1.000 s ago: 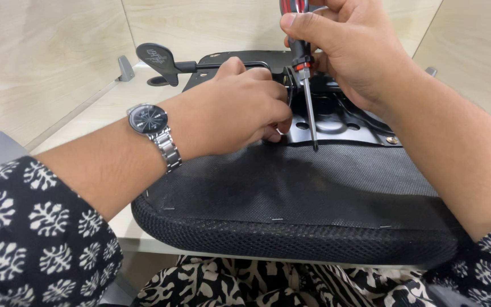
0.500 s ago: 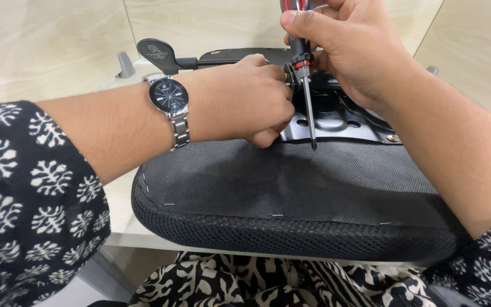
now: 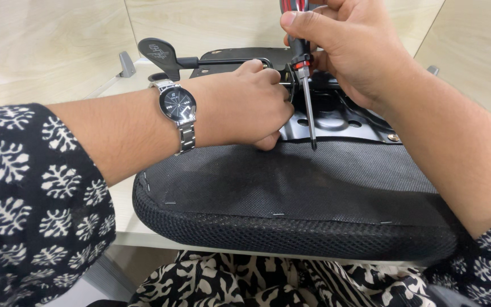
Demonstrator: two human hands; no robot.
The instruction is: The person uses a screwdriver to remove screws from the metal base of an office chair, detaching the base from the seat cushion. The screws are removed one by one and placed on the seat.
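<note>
The upturned seat cushion [image 3: 291, 199] lies nearest me, my left hand [image 3: 240, 105] curled shut against its metal plate [image 3: 336, 122] — what it pinches I cannot tell — my right hand [image 3: 348, 45] beyond, clenched around the upright screwdriver [image 3: 305, 79].

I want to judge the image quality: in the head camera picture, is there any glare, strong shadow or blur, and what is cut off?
Head view: even, soft light; mild glare on the black metal plate and the wristwatch; only faint shadow under the left hand; sharp throughout, no motion blur; the screwdriver handle in the right hand is cut off by the top edge.
</note>
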